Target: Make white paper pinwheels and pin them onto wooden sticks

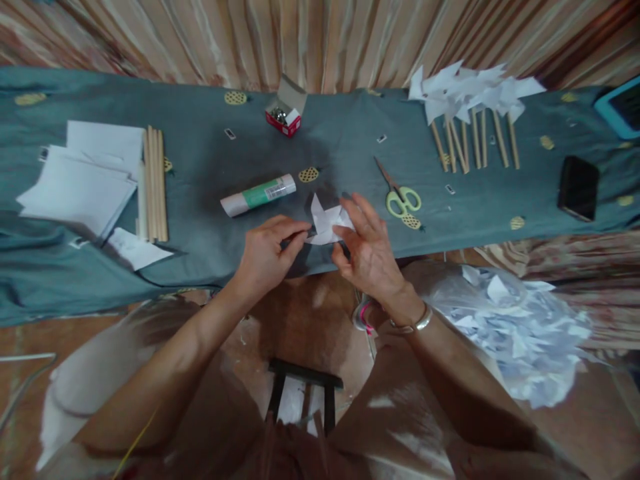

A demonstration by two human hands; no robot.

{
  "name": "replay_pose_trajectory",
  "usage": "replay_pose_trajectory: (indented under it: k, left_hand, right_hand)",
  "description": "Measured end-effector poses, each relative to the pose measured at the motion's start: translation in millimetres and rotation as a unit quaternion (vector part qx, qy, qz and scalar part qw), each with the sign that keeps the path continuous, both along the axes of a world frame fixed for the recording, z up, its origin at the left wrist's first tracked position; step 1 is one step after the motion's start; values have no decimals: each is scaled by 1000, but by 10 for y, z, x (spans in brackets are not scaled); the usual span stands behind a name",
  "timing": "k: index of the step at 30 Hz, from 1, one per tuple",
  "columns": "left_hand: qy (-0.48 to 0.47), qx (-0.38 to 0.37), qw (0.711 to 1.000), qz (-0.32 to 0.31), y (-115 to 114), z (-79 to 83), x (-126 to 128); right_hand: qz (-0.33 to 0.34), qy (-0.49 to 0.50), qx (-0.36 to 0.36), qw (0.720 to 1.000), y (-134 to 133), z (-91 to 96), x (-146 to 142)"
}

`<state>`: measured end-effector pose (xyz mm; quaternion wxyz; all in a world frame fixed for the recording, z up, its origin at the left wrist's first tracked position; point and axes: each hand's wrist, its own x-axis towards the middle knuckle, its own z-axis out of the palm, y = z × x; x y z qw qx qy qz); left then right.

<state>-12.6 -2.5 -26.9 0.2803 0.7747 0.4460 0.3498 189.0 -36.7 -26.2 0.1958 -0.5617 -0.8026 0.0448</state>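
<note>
A folded white paper pinwheel (326, 225) is held above the front edge of the cloth-covered table. My right hand (369, 252) grips its right side, fingers bent over the paper and thumb beneath. My left hand (270, 252) is closed in a pinch at the pinwheel's left edge. A small dark tip shows at those fingertips, too small to name. Just beyond my left hand lies a white and green glue tube (259, 195). Scissors with light green handles (403, 200) rest to the right of my right hand.
Paper sheets (80, 183) and wooden sticks (157, 187) lie on the left. At the back stands an open red box (284, 121) of small metal pieces. Finished pinwheels on sticks (470, 93) and a black phone (579, 188) lie right. A bag of paper pieces (520, 333) sits below.
</note>
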Motion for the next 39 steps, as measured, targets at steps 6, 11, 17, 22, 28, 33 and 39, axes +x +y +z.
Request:
replay_pose_trajectory:
  k: [6, 11, 17, 22, 28, 33, 39]
  left_hand:
    - [-59, -80, 994, 38, -45, -24, -94]
    - [-253, -279, 924, 64, -152, -3, 9]
    - [-446, -449, 768, 97, -287, 173, 124]
    - [-484, -508, 707, 84, -274, 237, 190]
    - [-483, -540, 681, 106, -215, 288, 329]
    - [-493, -535, 679, 98, -188, 315, 385]
    - [-516, -526, 667, 106, -169, 308, 399]
  right_hand:
    - [4, 6, 24, 1000, 31, -36, 25]
    - [-1, 1, 43, 999, 51, -68, 24]
    - [-13, 35, 67, 997, 76, -93, 21]
    - [-23, 68, 84, 994, 108, -111, 9]
    - [-34, 107, 75, 991, 135, -106, -9]
    - [-33, 117, 66, 990, 120, -82, -36]
    - [-19, 113, 82, 990, 68, -30, -104]
